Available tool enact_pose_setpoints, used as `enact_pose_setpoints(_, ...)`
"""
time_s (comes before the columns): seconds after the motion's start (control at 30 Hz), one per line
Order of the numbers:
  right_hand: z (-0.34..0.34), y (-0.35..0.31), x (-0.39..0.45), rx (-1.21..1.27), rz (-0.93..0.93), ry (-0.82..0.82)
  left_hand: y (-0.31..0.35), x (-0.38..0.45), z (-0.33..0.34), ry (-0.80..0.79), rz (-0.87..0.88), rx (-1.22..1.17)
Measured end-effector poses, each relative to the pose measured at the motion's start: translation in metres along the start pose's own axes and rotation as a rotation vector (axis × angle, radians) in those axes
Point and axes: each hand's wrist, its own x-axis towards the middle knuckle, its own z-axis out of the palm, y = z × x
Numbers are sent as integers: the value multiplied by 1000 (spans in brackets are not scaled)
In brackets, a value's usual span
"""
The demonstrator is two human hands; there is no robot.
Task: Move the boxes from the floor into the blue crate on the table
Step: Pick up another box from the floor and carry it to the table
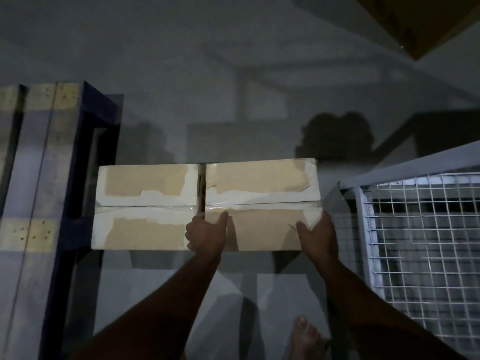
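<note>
From where I sit, I judge the job barely under way: both boxes are down on the floor [181, 74], side by side with a thin gap between them, and I can't find the blue crate or its table anywhere in view. The right box [259, 188] is the one in hand. My left hand [206, 235] clasps its near left corner, thumb on the lid and fingers tucked into the gap; my right hand [318, 236] grips the near right corner, thumb on top and fingers curled over the end. Whether it has left the floor I can't tell. The left box [145, 188] lies untouched. Both are flat tan cardboard, sharp-cornered, with scuffed white patches and glossy clear tape along the centre seam. Just left of them stands a dark blue frame [85, 152] bearing pale wooden planks; to the right, a grey wire-mesh cage [415, 229].
</note>
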Motion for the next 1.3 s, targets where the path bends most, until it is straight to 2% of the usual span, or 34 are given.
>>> enact_pose_setpoints(0.17, -44, -31, -23, -63, -29, 93, 26, -18, -39, -191, 49, -146)
enact_pose_setpoints(0.27, -80, -62, -46, -39, -19, 136, 54, -38, -77, -243, 138, -176)
enact_pose_setpoints(0.43, -145, -132, -111, 75, -109, 200, 116, -93, -171, -178, 251, -344)
enact_pose_setpoints(0.57, -208, -192, -187, 209, -183, 239, 159, -149, -271, -175, 380, -383)
enact_pose_setpoints(0.7, -276, -246, -280, 282, -204, 263, 180, -220, -375, -188, 468, -502)
enact_pose_setpoints(0.8, -324, -277, -353, 374, -313, 297, 193, -275, -453, -176, 528, -627)
enact_pose_setpoints(1.03, -394, -323, -528, 599, -564, 400, 191, -369, -602, -247, 717, -827)
enact_pose_setpoints(1.17, -403, -321, -623, 651, -670, 527, 175, -398, -665, -348, 845, -874)
enact_pose_setpoints(1.3, -405, -312, -708, 710, -682, 663, 152, -426, -717, -525, 967, -866)
